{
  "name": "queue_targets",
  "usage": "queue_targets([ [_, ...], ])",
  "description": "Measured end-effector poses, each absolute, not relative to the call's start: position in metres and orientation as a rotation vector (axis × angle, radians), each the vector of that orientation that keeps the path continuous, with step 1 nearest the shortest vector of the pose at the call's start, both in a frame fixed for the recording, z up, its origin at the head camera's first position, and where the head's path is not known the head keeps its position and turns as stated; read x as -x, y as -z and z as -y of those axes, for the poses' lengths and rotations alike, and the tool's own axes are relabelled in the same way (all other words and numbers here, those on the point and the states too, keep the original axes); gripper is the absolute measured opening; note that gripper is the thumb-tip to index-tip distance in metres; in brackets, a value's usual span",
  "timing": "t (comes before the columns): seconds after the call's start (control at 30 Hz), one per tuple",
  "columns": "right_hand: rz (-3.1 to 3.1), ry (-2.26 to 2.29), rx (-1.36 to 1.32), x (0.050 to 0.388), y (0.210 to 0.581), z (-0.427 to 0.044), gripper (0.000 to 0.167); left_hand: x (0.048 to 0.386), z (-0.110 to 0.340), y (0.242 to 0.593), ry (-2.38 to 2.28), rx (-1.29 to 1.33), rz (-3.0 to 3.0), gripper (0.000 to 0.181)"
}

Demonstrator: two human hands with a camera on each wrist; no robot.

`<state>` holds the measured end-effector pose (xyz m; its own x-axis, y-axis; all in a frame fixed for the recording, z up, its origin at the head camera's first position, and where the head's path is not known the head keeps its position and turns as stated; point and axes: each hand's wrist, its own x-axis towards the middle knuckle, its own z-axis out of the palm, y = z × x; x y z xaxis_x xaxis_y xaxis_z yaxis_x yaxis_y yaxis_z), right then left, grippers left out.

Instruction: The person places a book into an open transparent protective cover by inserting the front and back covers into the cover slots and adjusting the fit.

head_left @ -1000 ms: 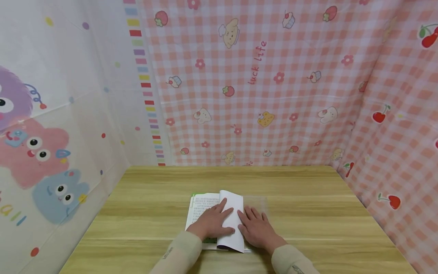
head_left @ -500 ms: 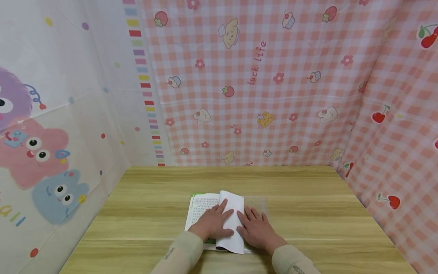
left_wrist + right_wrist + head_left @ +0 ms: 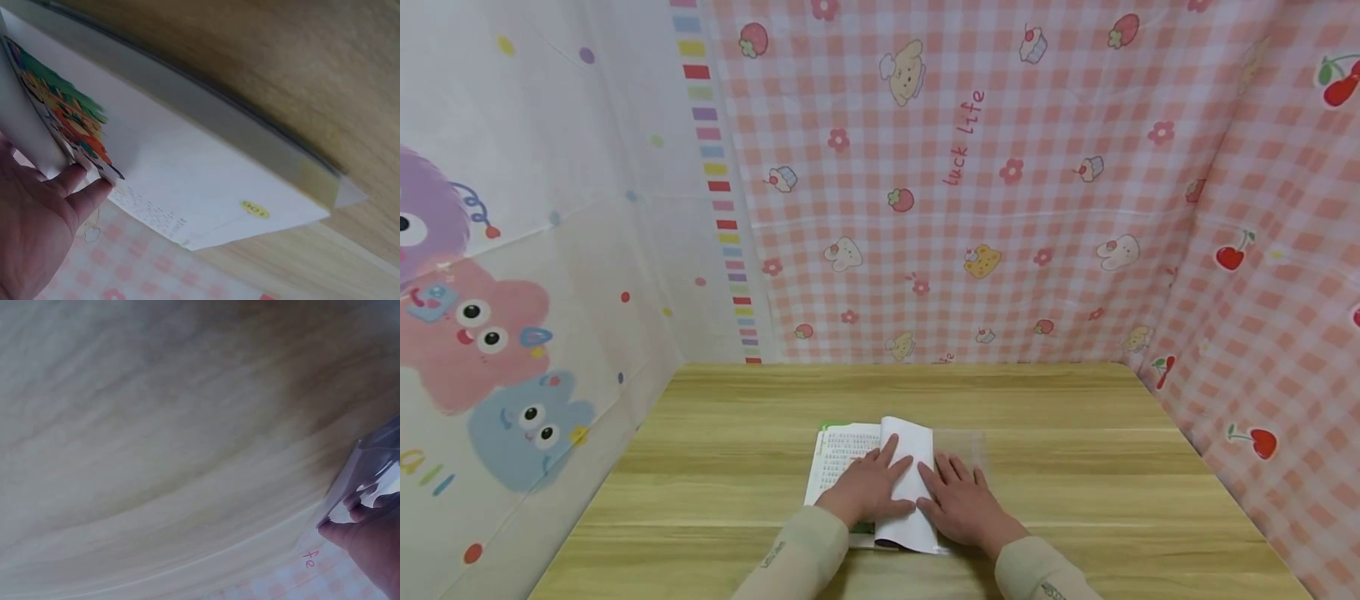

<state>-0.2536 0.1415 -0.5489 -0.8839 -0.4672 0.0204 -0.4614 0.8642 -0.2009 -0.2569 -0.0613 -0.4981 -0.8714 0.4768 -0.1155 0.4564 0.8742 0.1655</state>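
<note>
Book (image 3: 841, 454), where's it at?

Lower ctr of the head frame, flat on the worktop (image 3: 1075, 475), printed text upper left. White sheet (image 3: 906, 485) lies curled over its right part, bottom edge lifted.

Copy. Hands?

Left hand (image 3: 863, 492): fingers straight + spread, laid across the white sheet. Right hand (image 3: 964, 504): fingers extended, palm down, index + thumb at the sheet's right edge. Thumbs just beside each other; can't tell if touching.

Wrist cams?

Left: coloured drawing (image 3: 75, 115) on a page, left side of pic, yellow oval (image 3: 254, 209) w/ a page no. lower right. Right: clear film (image 3: 375, 459) at right edge, by the fingertips.

Bg?

Pink checked cloth (image 3: 865, 125), upper ctr.
</note>
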Motion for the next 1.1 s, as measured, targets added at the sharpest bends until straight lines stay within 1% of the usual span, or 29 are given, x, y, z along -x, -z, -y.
queue_targets([
  [0.2,-3.01,0.284,0.749,0.255,0.549,-0.14,0.059,0.262,0.065,0.505,-0.226,-0.775,-2.895,0.072],
  [0.37,-2.96,0.306,0.705,0.25,0.535,-0.136,0.059,0.27,0.078,0.511,-0.524,-0.748,-2.806,0.073],
  [0.47,-2.942,0.31,0.686,0.248,0.529,-0.135,0.057,0.269,0.083,0.508,-0.634,-0.719,-2.757,0.074],
  [0.67,-3.0,0.323,0.716,0.248,0.534,-0.137,0.059,0.265,0.083,0.505,-0.551,-0.729,-2.783,0.076],
  [0.97,-2.986,0.373,0.656,0.247,0.538,-0.136,0.063,0.268,0.076,0.514,-0.319,-0.801,-2.895,0.075],
  [1.1,-2.982,0.383,0.655,0.246,0.536,-0.136,0.061,0.269,0.079,0.512,-0.474,-0.777,-2.831,0.073],
])
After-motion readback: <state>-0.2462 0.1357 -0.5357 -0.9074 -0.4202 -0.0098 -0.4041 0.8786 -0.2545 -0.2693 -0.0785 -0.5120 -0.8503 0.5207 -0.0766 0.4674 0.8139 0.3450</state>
